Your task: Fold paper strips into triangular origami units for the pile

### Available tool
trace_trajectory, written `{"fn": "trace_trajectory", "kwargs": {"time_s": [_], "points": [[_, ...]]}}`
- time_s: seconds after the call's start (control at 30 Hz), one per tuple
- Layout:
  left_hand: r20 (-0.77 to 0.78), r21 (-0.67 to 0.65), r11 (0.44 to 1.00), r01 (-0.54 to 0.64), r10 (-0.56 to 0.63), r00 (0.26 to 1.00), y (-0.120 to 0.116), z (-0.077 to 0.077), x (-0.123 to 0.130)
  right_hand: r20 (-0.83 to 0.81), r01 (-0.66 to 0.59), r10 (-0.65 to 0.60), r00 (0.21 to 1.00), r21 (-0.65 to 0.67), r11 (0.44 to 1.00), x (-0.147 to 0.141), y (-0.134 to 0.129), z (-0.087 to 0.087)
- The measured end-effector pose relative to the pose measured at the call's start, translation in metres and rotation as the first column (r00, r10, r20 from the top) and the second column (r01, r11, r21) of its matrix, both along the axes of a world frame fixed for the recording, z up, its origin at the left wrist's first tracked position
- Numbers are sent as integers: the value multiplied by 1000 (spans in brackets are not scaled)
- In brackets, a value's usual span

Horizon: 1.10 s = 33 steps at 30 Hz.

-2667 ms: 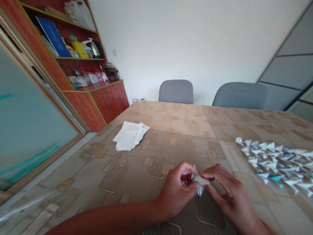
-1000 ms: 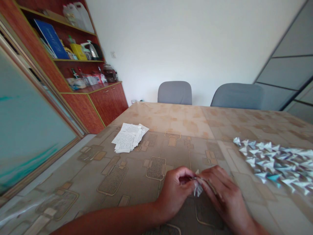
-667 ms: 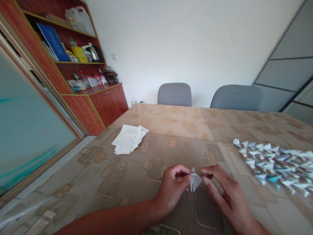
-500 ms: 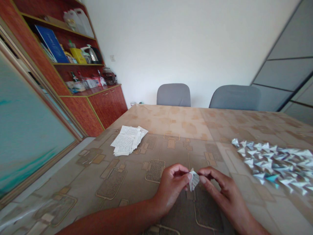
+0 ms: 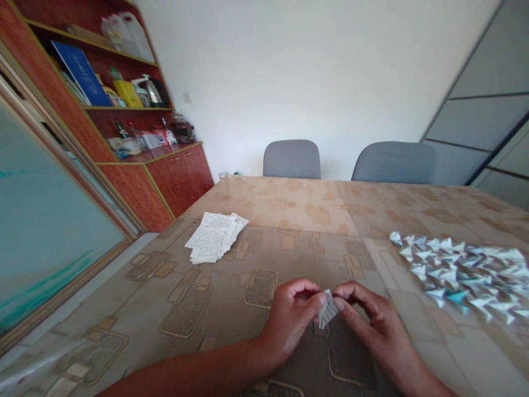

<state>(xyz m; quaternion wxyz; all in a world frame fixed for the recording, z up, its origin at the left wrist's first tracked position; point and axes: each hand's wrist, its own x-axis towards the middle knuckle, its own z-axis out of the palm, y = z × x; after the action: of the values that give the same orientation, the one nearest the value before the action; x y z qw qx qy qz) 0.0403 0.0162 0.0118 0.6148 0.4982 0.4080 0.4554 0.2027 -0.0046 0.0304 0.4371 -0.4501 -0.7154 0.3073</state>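
A small folded piece of printed paper [image 5: 328, 311] is held up between my two hands, above the table near its front. My left hand [image 5: 291, 311] pinches its left side between thumb and fingers. On the other side, my right hand [image 5: 367, 314] grips the paper's upper right edge with thumb and index finger. A loose stack of printed paper sheets [image 5: 215, 238] lies on the table to the left. Many small folded paper pieces [image 5: 458, 270] stand in rows at the right, one of them teal.
The table [image 5: 306, 198] has a patterned cover. Two grey chairs [image 5: 291, 159] stand behind its far edge. At the left is a red-brown cabinet [image 5: 177, 176] with bottles, a kettle and a blue folder on its shelves.
The folded paper has turned a little and shows a narrower, slanted face. My right hand's fingertips have closed in on its edge. The view has shifted slightly.
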Motion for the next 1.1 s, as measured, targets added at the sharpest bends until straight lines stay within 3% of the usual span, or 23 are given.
{"fn": "trace_trajectory", "kwargs": {"time_s": [0.1, 0.27, 0.43, 0.8, 1.1], "points": [[-20, 11, 1000, 4, -4, 1000, 0, -2, 1, 33, 34, -36, 999, 52, 998, -1, -2, 0], [-42, 25, 1000, -4, 5, 999, -1, -3, 0, -2, -2, 2, 1000, -12, 1000, -1, 1, -1], [-29, 66, 998, 24, -23, 999, -2, -6, 1, -19, 15, -15, 1000, 4, 1000, 0, 5, -9], [-65, 21, 999, 40, -38, 997, -3, -7, 2, -29, 30, -31, 999, -44, 999, -4, 6, -10], [-78, 21, 1000, -16, 18, 997, -2, -6, 1, 84, 38, -44, 996, 71, 997, -3, -1, -3]]}}
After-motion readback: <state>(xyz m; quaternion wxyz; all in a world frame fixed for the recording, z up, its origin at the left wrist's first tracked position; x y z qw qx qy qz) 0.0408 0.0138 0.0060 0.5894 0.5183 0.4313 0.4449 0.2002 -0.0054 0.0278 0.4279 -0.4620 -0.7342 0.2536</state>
